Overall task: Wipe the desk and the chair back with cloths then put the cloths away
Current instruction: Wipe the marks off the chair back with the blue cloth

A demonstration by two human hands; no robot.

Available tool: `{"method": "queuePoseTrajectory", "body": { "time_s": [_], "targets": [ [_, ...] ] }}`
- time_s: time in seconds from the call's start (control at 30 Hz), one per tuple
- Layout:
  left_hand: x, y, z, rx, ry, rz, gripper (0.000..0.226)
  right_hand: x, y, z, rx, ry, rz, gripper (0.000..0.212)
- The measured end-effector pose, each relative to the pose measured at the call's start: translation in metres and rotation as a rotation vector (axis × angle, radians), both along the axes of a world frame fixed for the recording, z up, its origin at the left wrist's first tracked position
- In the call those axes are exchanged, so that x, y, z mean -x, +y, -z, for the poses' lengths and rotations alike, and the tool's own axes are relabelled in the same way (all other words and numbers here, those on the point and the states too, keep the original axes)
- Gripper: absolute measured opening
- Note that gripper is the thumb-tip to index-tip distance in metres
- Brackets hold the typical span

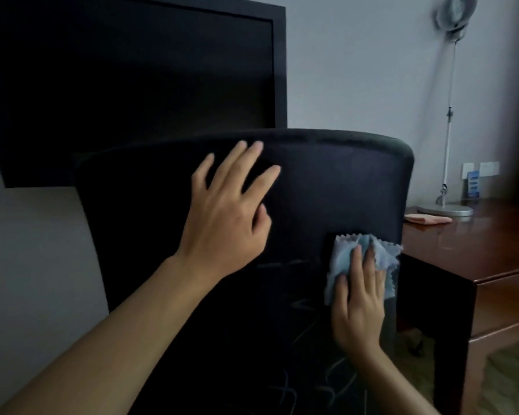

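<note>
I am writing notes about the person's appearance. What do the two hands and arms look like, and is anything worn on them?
Both forearms are bare as far as the picture shows: no sleeve is in view. The left hand and the right hand have no glove, and I see no ring, watch or bracelet. The fingernails look short and plain. The light is dim, so small details may be missed.

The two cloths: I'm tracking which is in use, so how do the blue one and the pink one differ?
The blue cloth is crumpled and pressed against the chair back under the right hand; the pink cloth lies flat and untouched on the desk, beside the lamp base. Blue is in use, pink idle. Both look like small, thin wiping cloths.
</note>
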State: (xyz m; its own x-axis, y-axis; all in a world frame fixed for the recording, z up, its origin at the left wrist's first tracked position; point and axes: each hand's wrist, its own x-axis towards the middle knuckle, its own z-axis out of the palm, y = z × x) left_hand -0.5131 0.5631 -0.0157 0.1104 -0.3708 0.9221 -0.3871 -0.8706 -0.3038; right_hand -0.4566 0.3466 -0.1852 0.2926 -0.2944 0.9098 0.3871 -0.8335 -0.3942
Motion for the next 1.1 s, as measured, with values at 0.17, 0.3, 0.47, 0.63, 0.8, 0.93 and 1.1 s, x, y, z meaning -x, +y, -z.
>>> {"method": "queuePoseTrajectory", "body": {
  "time_s": [0.17,0.3,0.47,0.63,0.8,0.93,1.1],
  "targets": [
    [0.004,0.082,0.036,0.478,0.066,-0.064,0.064,0.012,0.041,-0.076,0.121,-0.090,-0.011,0.053],
    [0.008,0.110,0.065,0.784,0.298,0.009,0.079,0.016,0.087,-0.068,0.305,-0.128,-0.003,0.053],
    [0.012,0.111,0.086,0.795,0.404,0.017,0.082,0.019,0.088,-0.026,0.651,-0.042,-0.047,0.054],
    [0.013,0.115,0.091,0.805,0.368,0.005,0.072,0.028,0.109,-0.136,0.458,-0.188,-0.008,0.055],
    [0.012,0.124,0.094,0.790,0.343,-0.028,0.069,0.028,0.136,-0.097,0.541,-0.164,-0.053,0.059],
    [0.012,0.129,0.103,0.782,0.362,-0.041,0.074,0.024,0.142,-0.004,0.844,0.011,-0.108,0.061],
    [0.002,0.141,0.116,0.775,0.390,-0.097,0.083,0.021,0.149,-0.078,0.796,-0.085,-0.139,0.059]
  ]
}}
